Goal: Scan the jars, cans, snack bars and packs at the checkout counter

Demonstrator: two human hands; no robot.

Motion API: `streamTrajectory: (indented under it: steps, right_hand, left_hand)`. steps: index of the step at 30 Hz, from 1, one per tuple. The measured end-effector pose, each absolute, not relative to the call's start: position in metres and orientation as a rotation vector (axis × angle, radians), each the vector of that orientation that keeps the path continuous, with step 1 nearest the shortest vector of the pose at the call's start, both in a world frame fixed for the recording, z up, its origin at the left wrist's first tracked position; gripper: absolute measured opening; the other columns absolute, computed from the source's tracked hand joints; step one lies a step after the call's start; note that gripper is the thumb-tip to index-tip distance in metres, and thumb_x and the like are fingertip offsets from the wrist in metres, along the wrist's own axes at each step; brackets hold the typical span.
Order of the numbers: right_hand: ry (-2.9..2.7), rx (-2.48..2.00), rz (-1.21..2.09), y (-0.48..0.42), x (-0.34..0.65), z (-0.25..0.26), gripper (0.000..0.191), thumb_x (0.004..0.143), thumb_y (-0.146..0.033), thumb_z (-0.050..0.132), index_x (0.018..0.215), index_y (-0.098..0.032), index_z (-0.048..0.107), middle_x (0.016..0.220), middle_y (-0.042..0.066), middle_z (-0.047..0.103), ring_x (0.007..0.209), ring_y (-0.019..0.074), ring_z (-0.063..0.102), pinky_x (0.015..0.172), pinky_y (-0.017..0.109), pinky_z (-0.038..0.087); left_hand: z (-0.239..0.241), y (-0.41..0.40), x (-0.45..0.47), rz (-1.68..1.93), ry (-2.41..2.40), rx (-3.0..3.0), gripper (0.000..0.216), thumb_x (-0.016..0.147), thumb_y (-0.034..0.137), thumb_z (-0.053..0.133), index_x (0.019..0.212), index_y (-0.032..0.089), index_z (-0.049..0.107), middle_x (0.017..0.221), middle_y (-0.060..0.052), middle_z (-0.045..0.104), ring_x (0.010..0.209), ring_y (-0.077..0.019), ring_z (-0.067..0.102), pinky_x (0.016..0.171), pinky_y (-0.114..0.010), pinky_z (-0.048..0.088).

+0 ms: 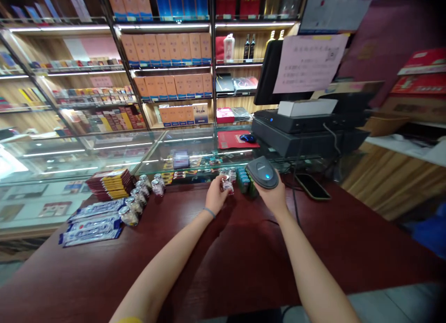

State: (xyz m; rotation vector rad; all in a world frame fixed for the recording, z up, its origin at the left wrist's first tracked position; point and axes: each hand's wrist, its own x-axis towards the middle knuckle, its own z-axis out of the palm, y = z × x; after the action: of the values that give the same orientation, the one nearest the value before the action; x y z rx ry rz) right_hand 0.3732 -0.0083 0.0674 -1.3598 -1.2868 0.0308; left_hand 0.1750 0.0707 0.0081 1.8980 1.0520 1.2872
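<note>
While the left hand [216,195] closes its fingers around a small clear jar [227,184] at the far edge of the dark red counter [244,248], the right hand [275,198] grips a black barcode scanner [263,173] with a blue light, just right of the jar. Writing on the jar and the pink notice [308,62] is too small to read. Similar jars [139,197] stand in a row further left.

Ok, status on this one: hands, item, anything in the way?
Left hand gripping small jar. Right hand holding scanner close beside it. Crowded: green cans just behind, phone off to the right.
</note>
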Motion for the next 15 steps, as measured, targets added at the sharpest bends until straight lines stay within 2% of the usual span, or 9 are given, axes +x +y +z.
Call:
streamTrajectory:
  steps: [4,10,15]
  right_hand:
    - [-1.247,-1.329,0.028,-0.007,0.378,0.067,0.042,0.07,-0.04,0.074,0.103,-0.022,0.056,0.088,0.01,0.074,0.088,0.0273,0.072,0.078,0.037,0.057]
    - [-1.25,-1.298,0.054,-0.01,0.378,0.071,0.038,0.072,-0.036,0.073,0.103,-0.023,0.055,0.095,0.01,0.074,0.092,0.0267,0.072,0.078,0.036,0.058]
    - [-1.227,-1.303,0.047,-0.011,0.378,0.07,0.042,0.071,-0.036,0.074,0.106,-0.023,0.055,0.097,0.01,0.074,0.096,0.0274,0.072,0.079,0.036,0.058]
  left_hand:
    - [-0.003,0.083,0.197,1.288,1.091,2.102,0.047,0.078,0.005,0.064,0.121,0.023,0.058,0.109,-0.007,0.06,0.105,-0.0226,0.059,0.097,-0.039,0.047]
    - [-0.015,0.094,0.213,1.328,1.109,2.129,0.047,0.081,0.006,0.063,0.124,0.023,0.057,0.118,-0.01,0.049,0.108,-0.0232,0.056,0.1,-0.041,0.047]
    - [-0.018,0.097,0.222,1.344,1.097,2.146,0.049,0.08,0.004,0.061,0.125,0.023,0.057,0.115,-0.008,0.045,0.105,-0.0218,0.055,0.1,-0.041,0.047]
